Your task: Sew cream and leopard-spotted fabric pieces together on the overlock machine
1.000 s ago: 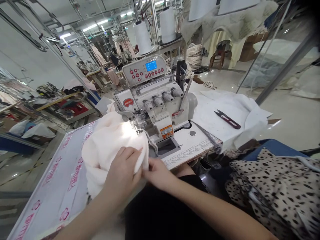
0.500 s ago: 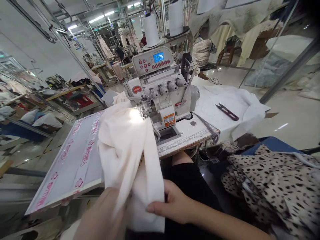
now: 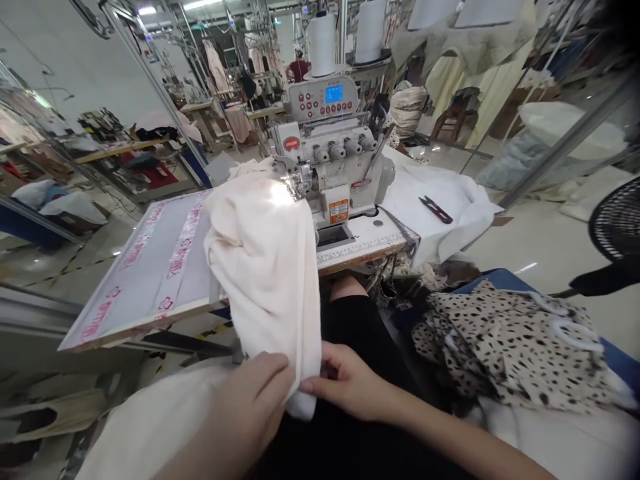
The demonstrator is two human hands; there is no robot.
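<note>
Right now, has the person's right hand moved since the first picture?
Yes: the right hand has drawn back toward the person, farther from the overlock machine.

Left hand [image 3: 250,393] and right hand [image 3: 345,383] pinch the folded edge of cream knit fabric [image 3: 265,267], which runs up to the presser foot [image 3: 300,180] of an overlock machine [image 3: 333,157]. Thread snips [image 3: 436,209] lie on white cloth [image 3: 425,233], spotted fabric [image 3: 500,347] lower right.

Matt cream cloth [image 3: 263,267], smooth painted-metal overlock machine [image 3: 335,167]
</note>
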